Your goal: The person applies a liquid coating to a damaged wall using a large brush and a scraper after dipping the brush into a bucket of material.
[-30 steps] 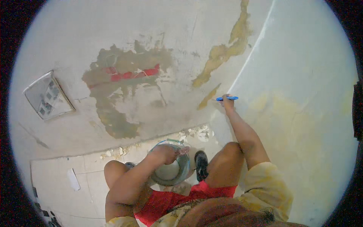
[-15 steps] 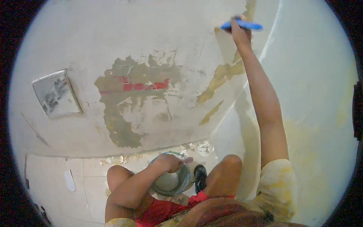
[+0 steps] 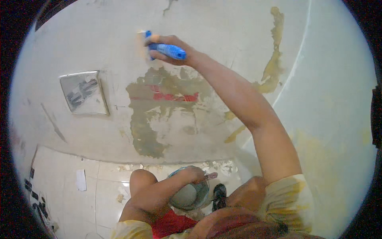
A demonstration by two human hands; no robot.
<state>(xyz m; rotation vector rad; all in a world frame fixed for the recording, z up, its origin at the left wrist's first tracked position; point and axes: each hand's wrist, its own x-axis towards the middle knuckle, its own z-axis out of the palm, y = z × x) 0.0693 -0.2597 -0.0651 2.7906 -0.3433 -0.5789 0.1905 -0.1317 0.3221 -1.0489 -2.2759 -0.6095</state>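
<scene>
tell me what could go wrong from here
The bucket stands close beside the dark shoe, so a small step might knock it. The blue-handled tool could slip from the right hand, as the arm reaches far out. Pale flakes litter the floor along the wall and might make footing slippery.

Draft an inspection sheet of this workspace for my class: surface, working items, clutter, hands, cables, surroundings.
Surface: pale wall, with a grey-brown patch crossed by a red strip.
Working items: blue-handled tool, working end blurred; bucket with pale contents.
Clutter: pale flakes along the wall's foot; white strip on the floor.
Hands: right hand grips the tool; left hand at the bucket's rim, grip unclear.
Cables: none certain; dark items at far left unclear.
Surroundings: framed panel left of the patch.
</scene>
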